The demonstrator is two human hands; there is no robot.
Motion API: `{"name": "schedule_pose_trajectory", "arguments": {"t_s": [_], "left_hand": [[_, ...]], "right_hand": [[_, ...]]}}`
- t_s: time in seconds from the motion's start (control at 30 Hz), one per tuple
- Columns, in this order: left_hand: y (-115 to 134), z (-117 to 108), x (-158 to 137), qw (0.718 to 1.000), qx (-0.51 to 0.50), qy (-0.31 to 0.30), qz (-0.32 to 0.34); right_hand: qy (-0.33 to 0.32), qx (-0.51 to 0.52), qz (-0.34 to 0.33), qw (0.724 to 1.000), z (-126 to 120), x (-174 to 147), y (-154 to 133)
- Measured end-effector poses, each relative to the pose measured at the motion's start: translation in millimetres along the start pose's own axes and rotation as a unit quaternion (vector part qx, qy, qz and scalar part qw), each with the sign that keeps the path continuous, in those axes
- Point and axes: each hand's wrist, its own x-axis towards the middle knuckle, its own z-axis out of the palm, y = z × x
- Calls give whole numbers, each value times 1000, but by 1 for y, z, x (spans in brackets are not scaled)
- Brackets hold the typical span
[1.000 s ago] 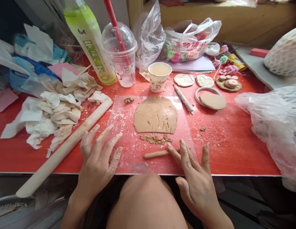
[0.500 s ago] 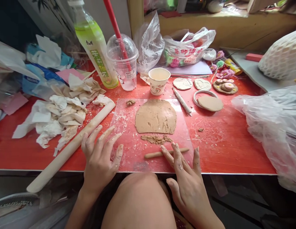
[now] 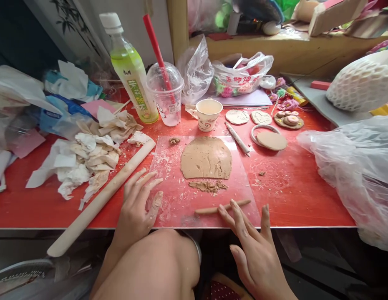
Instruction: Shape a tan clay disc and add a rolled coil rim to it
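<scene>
My right hand [image 3: 252, 237] has its fingers stretched out, and the fingertips lie on a thin clay roll [image 3: 206, 211] near the front edge of a clear plastic sheet [image 3: 172, 200]. My left hand [image 3: 139, 204] rests at the sheet's left side with its fingers spread, holding nothing. Beside it a long wooden rolling pin [image 3: 103, 198] lies slantwise, its near end sticking out past the table edge. Farther back on the sheet is a flat clay slab [image 3: 206, 158] with a straight front edge. Clay scraps [image 3: 208, 186] lie just in front of the slab.
A paper cup [image 3: 209, 112], a domed plastic cup [image 3: 165, 96] and a green drink bottle [image 3: 134, 83] stand behind the sheet. Crumpled tissues [image 3: 87, 158] cover the left. Clay discs [image 3: 272, 141], a ring and a pen-like stick [image 3: 238, 139] lie right; a plastic bag [image 3: 347, 166] sits beyond.
My right fingers have shifted slightly along the clay roll, which still lies under them. My left hand stays spread by the sheet. The view has tilted up a little, and my leg has moved left.
</scene>
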Motion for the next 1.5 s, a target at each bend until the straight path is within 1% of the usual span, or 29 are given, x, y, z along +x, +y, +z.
{"name": "schedule_pose_trajectory", "arguments": {"t_s": [0.07,0.13,0.2,0.27,0.37,0.43,0.5,0.57,0.73,0.83,0.93,1.03,1.1,1.27,1.33,1.43,1.5], "left_hand": [[-5,-6,3,991,-104,-46,-67],[-10,-11,5,960,-231,-66,-141],[-13,-14,6,920,-340,-46,-187],[-12,-16,6,888,-409,-13,-208],[-8,-16,8,859,-460,26,-223],[-6,-15,9,850,-471,45,-230],[-5,-15,9,851,-470,50,-229],[-7,-14,8,858,-462,48,-220],[-10,-14,6,876,-448,39,-177],[-7,-15,6,878,-439,41,-188],[-5,-15,7,875,-434,58,-207],[-6,-14,7,876,-432,59,-207],[-6,-13,8,870,-439,59,-215],[-3,-12,12,857,-450,94,-234],[-4,-12,12,859,-448,92,-230],[-8,-10,11,873,-432,85,-211],[-11,-7,10,879,-425,91,-196]], "right_hand": [[-2,8,-2,1000,0,-4,0],[3,5,14,1000,0,-1,0],[12,-4,31,999,1,6,2],[17,-8,32,999,1,12,2],[16,-7,17,1000,0,12,-1],[3,-8,8,1000,0,10,-5],[-11,-15,3,1000,1,8,-9],[-17,-22,-1,1000,2,6,-12],[-26,-10,-21,999,2,2,-15],[-31,-32,4,999,7,9,-17],[-17,-37,30,999,13,11,-19],[-25,-29,9,999,14,2,-20],[-33,-32,0,999,12,0,-20],[-29,-57,35,997,14,13,-22],[-22,-60,32,997,16,10,-24],[-10,-62,18,998,17,-5,-28],[-3,-59,17,998,16,-8,-31]]}}
